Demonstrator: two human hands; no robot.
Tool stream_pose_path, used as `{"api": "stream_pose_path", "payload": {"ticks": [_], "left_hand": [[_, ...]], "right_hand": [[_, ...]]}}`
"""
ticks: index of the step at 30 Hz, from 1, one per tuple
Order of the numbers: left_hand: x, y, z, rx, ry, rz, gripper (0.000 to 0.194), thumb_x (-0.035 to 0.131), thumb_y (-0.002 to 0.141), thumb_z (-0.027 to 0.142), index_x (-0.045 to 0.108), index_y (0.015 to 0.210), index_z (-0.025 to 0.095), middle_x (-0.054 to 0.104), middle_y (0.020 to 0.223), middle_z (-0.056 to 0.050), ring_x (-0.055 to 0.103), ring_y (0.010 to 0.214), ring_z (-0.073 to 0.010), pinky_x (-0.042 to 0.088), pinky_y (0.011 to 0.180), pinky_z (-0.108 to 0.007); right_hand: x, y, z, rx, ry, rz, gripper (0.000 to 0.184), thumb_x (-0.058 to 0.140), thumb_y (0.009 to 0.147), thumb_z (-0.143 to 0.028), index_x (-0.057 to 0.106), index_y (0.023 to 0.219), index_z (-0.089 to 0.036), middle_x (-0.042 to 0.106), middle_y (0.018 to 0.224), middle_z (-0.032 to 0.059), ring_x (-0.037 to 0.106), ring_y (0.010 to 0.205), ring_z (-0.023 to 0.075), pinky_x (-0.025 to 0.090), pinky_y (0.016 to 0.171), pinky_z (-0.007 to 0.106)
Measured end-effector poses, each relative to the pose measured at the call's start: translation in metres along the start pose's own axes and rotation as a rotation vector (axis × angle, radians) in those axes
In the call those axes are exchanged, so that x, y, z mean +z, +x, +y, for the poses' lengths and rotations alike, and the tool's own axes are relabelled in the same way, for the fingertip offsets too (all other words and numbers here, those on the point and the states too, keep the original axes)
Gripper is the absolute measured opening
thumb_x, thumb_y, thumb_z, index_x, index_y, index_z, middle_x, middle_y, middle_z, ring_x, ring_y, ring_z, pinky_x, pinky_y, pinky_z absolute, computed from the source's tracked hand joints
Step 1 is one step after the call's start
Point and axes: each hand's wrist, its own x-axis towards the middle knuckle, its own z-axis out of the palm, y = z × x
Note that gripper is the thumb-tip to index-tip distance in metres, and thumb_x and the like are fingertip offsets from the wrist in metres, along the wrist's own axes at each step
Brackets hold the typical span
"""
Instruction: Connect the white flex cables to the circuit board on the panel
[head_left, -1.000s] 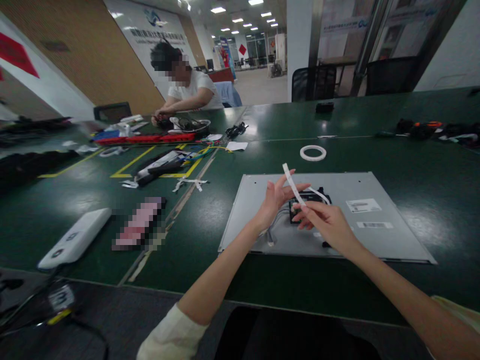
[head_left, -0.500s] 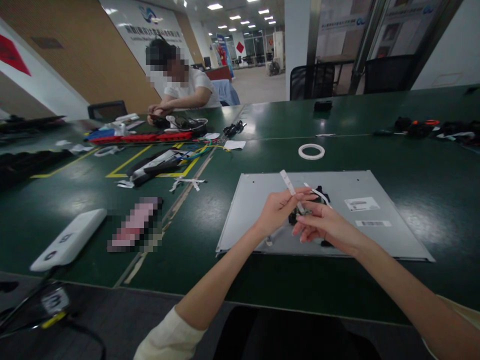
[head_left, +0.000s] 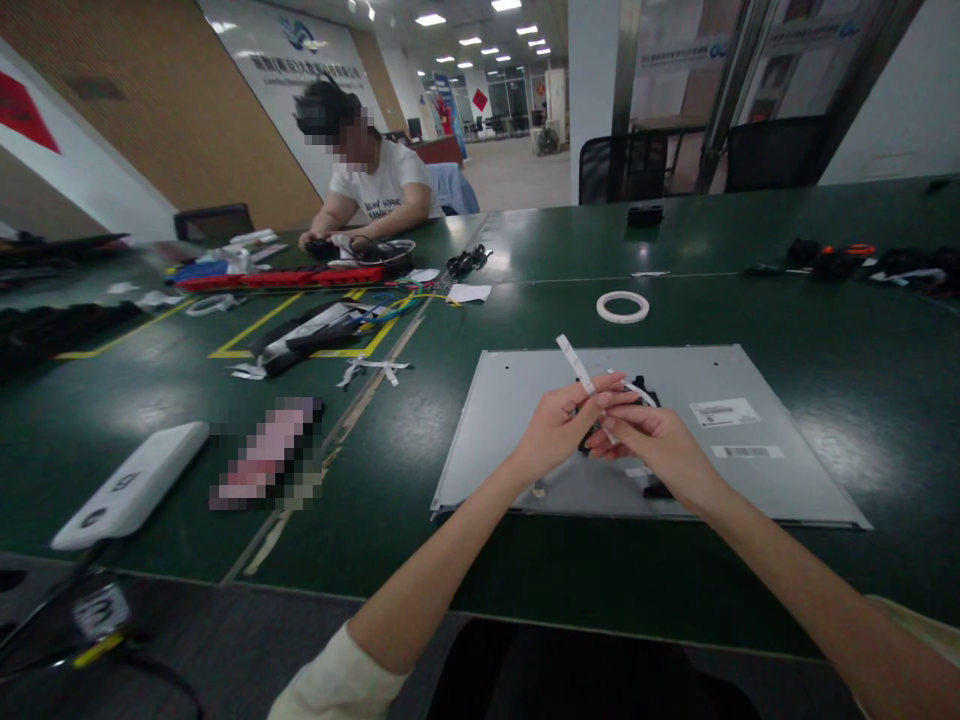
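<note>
A narrow strip of white tape (head_left: 574,362) slants up between my two hands, over a flat grey metal panel (head_left: 487,440). My left hand (head_left: 561,425) pinches the strip along its length with thumb and fingers. Its lower end sits between the thumb and fingertips of my right hand (head_left: 660,438). A second, curved white strip (head_left: 639,393) shows behind the right fingers; what it is fixed to is hidden. Beneath the hands, a black part (head_left: 660,487) on the panel is partly covered. White labels (head_left: 724,412) are stuck on the panel's right side.
A roll of white tape (head_left: 622,306) lies beyond the panel. On the left are a white power bank (head_left: 131,485), a pixelated pink phone-like object (head_left: 268,452) and tape scraps (head_left: 375,369). Across the green table, a person (head_left: 382,185) handles cables. Black items (head_left: 832,258) lie far right.
My right thumb and fingers have closed in on the strip's lower end, and both hands are nearer together. Across the table, the person's head and arms have shifted slightly.
</note>
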Motion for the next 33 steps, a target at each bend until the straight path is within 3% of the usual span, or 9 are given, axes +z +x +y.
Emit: {"api": "stream_pose_path", "payload": {"ticks": [3, 6, 8, 15, 19, 21, 24, 29, 33], "left_hand": [[0.001, 0.001, -0.003, 0.034, -0.017, 0.024, 0.047, 0.046, 0.090, 0.033, 0.042, 0.136, 0.025, 0.065, 0.115, -0.009, 0.061, 0.100, -0.0168, 0.049, 0.084, -0.031], [0.001, 0.002, -0.004, 0.021, -0.115, -0.007, 0.062, 0.046, 0.091, 0.033, 0.016, 0.145, 0.027, 0.064, 0.116, -0.011, 0.064, 0.080, -0.0126, 0.050, 0.069, -0.025], [0.002, 0.001, -0.004, 0.018, -0.165, -0.030, 0.067, 0.047, 0.091, 0.033, 0.011, 0.146, 0.028, 0.063, 0.117, -0.012, 0.064, 0.073, -0.0112, 0.050, 0.065, -0.024], [0.003, -0.001, -0.001, 0.027, -0.141, 0.059, 0.074, 0.056, 0.085, 0.036, 0.012, 0.145, 0.031, 0.060, 0.122, -0.012, 0.065, 0.087, -0.0178, 0.052, 0.072, -0.028], [-0.011, 0.006, -0.001, 0.065, -0.218, 0.237, 0.071, 0.058, 0.083, 0.039, 0.020, 0.142, 0.031, 0.057, 0.125, -0.011, 0.064, 0.097, -0.0198, 0.049, 0.086, -0.034], [-0.018, 0.009, -0.001, 0.050, -0.280, 0.238, 0.065, 0.055, 0.084, 0.044, 0.028, 0.140, 0.025, 0.060, 0.120, -0.013, 0.063, 0.101, -0.0221, 0.046, 0.092, -0.039], [-0.023, 0.010, -0.001, 0.013, -0.390, 0.214, 0.064, 0.052, 0.085, 0.049, 0.031, 0.138, 0.021, 0.062, 0.118, -0.015, 0.063, 0.101, -0.0242, 0.044, 0.093, -0.044], [-0.020, 0.011, -0.001, -0.034, -0.397, 0.292, 0.077, 0.069, 0.075, 0.032, 0.029, 0.140, 0.023, 0.069, 0.105, -0.010, 0.067, 0.092, -0.0216, 0.048, 0.089, -0.040], [-0.019, 0.011, -0.002, -0.052, -0.404, 0.326, 0.066, 0.069, 0.075, 0.030, 0.040, 0.134, 0.019, 0.072, 0.094, -0.007, 0.068, 0.087, -0.0198, 0.050, 0.086, -0.037]], "right_hand": [[-0.002, 0.000, -0.001, 0.025, -0.021, 0.005, 0.039, 0.064, 0.073, -0.049, 0.070, 0.093, -0.015, 0.068, 0.080, 0.0081, 0.065, 0.068, 0.0158, 0.052, 0.063, 0.030], [-0.004, -0.001, -0.003, 0.042, -0.042, 0.008, 0.039, 0.065, 0.072, -0.048, 0.070, 0.092, -0.015, 0.068, 0.077, 0.0075, 0.063, 0.065, 0.0145, 0.051, 0.061, 0.028], [-0.005, 0.000, -0.003, 0.046, -0.047, 0.006, 0.039, 0.064, 0.073, -0.048, 0.069, 0.092, -0.014, 0.067, 0.077, 0.0073, 0.063, 0.065, 0.0139, 0.050, 0.060, 0.027], [-0.007, 0.002, 0.000, 0.026, -0.060, -0.005, 0.038, 0.061, 0.075, -0.047, 0.068, 0.093, -0.014, 0.065, 0.072, 0.0046, 0.059, 0.059, 0.0107, 0.048, 0.058, 0.024], [-0.004, -0.002, -0.004, 0.032, -0.082, -0.022, 0.037, 0.062, 0.076, -0.045, 0.067, 0.096, -0.015, 0.064, 0.070, 0.0032, 0.058, 0.057, 0.0106, 0.048, 0.056, 0.024], [-0.003, -0.003, -0.007, 0.034, -0.079, -0.028, 0.038, 0.061, 0.077, -0.044, 0.066, 0.100, -0.015, 0.064, 0.070, 0.0029, 0.058, 0.058, 0.0107, 0.048, 0.056, 0.024], [-0.003, -0.003, -0.007, 0.033, -0.092, -0.029, 0.037, 0.060, 0.078, -0.042, 0.066, 0.102, -0.015, 0.064, 0.071, 0.0030, 0.058, 0.059, 0.0105, 0.048, 0.056, 0.024], [-0.005, -0.001, -0.001, 0.043, -0.138, -0.036, 0.033, 0.058, 0.080, -0.039, 0.066, 0.101, -0.015, 0.066, 0.072, 0.0035, 0.060, 0.060, 0.0099, 0.047, 0.056, 0.022], [-0.004, 0.000, 0.002, 0.077, -0.129, -0.007, 0.036, 0.057, 0.081, -0.039, 0.064, 0.107, -0.014, 0.068, 0.083, 0.0069, 0.063, 0.058, 0.0109, 0.048, 0.053, 0.021]]}}
